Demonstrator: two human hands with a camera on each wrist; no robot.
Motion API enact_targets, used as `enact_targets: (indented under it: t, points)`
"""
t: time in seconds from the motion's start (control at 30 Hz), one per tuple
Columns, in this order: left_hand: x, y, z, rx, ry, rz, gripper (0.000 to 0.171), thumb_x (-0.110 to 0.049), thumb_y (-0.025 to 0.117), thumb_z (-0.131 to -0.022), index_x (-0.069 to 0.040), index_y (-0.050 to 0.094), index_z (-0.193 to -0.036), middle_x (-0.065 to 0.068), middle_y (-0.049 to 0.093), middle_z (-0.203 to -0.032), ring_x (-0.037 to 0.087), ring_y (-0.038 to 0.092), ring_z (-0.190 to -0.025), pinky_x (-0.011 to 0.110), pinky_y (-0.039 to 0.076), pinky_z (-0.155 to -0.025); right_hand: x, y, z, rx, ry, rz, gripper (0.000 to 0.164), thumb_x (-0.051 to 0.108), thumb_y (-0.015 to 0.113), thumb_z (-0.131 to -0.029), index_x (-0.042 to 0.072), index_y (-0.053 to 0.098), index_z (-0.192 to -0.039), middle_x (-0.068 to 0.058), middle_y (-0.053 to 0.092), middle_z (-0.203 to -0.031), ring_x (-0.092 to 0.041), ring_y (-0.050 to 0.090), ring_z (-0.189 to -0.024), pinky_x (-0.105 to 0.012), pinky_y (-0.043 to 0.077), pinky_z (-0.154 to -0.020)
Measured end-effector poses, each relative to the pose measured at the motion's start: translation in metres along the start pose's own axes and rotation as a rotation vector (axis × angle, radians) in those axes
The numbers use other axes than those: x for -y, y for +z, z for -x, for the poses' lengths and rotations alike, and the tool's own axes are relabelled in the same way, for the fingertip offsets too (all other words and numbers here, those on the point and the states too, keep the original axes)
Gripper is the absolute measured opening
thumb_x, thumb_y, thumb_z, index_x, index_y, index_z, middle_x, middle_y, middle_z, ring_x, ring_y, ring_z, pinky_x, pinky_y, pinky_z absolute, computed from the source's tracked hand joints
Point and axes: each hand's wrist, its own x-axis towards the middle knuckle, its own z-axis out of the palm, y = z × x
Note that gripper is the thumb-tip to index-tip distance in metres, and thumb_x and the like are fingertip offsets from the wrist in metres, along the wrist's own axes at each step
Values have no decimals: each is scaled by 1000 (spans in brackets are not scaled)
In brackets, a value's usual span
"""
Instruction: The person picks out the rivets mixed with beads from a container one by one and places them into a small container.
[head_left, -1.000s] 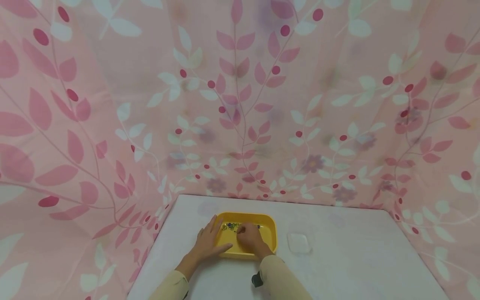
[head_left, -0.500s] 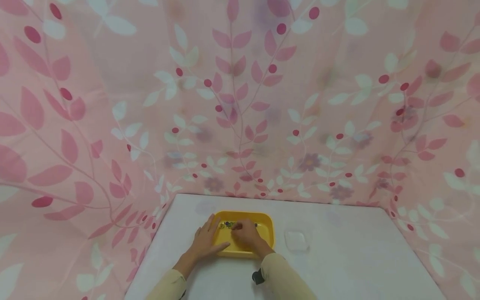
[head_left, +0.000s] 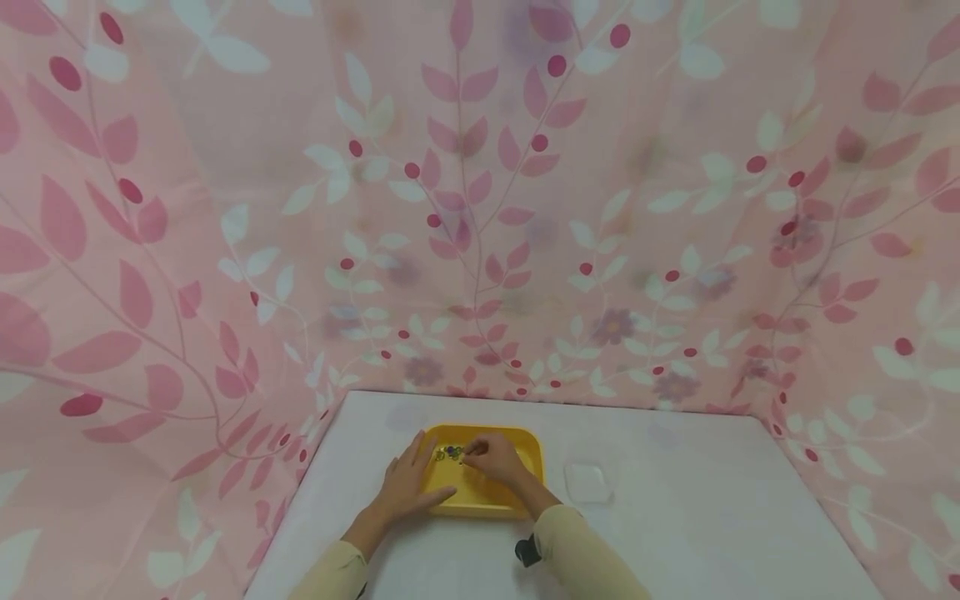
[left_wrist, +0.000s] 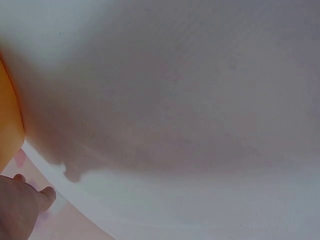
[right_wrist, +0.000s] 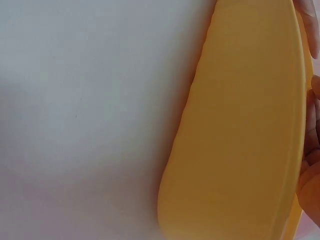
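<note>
A yellow tray (head_left: pixel 480 509) stands on the white table, a cluster of small shiny green, blue and clear bead-like pieces (head_left: pixel 452 452) lying toward its back left. My left hand (head_left: pixel 405 485) rests at the tray's left side with fingers and thumb spread straight. Over the tray, my right hand (head_left: pixel 497 458) has curled fingers, its thumb and fingertips close together beside the pieces; whether something is pinched there is too small to see. The right wrist view shows the tray's outer wall (right_wrist: pixel 235 120), with curled fingers (right_wrist: pixel 312 120) partly hidden behind the rim.
A small clear plastic container or lid (head_left: pixel 588 483) sits on the table right of the tray. Pink leaf-patterned cloth (head_left: pixel 480 208) hangs behind and at both sides. The table's (head_left: pixel 712 500) far edge meets this cloth.
My right hand's fingers stay by the small pieces and shift slightly, the hand turning so the thumb and fingertips show more clearly. The left hand keeps its place; the whole view drifts a little.
</note>
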Motion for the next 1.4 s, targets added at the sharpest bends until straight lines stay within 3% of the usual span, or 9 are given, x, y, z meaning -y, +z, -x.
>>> enact_targets:
  t: [0.2,0.5,0.7,0.93,1.13,1.4]
  points:
    - [-1,0,-1,10,2,7,99,-67,63,-83,-11,28,-157,20,17,-164,42,30,-145,72,23,-108,6,-13,8,13,56,9,12,13,73,-89,5,75,-98,0,72,-87,-9,61,-75,-23,52,-66]
    - [7,7,-2,-12,-6,23,97,-62,66,-83,-14,27,-157,20,15,-165,43,29,-146,73,21,-109,12,-30,20,24,14,9,10,12,72,-90,4,74,-96,-3,72,-89,-9,61,-78,-23,53,-70]
    - [12,10,-2,-19,-5,-3,101,-70,62,-82,-15,24,-158,19,14,-165,42,28,-146,72,22,-109,10,-44,24,16,-33,8,12,11,73,-89,1,74,-95,-5,74,-89,-10,66,-79,-23,55,-70]
    - [11,9,-2,4,-11,15,102,-71,61,-82,-15,24,-158,18,13,-165,43,28,-146,72,20,-110,3,-55,30,6,-7,-13,13,10,73,-89,-1,74,-97,-6,74,-89,-12,65,-78,-22,55,-69]
    - [9,8,-3,13,-1,18,101,-69,62,-82,-15,24,-158,19,12,-165,43,27,-146,72,21,-110,-1,-66,35,-32,-21,52,17,16,74,-89,1,74,-97,-3,73,-87,-10,63,-77,-20,54,-69]
    - [10,9,-1,-15,22,9,102,-70,62,-82,-12,26,-157,21,16,-164,43,30,-145,72,23,-108,-4,-80,42,-37,-25,58,11,13,74,-89,5,75,-96,-1,73,-87,-9,64,-77,-20,54,-69]
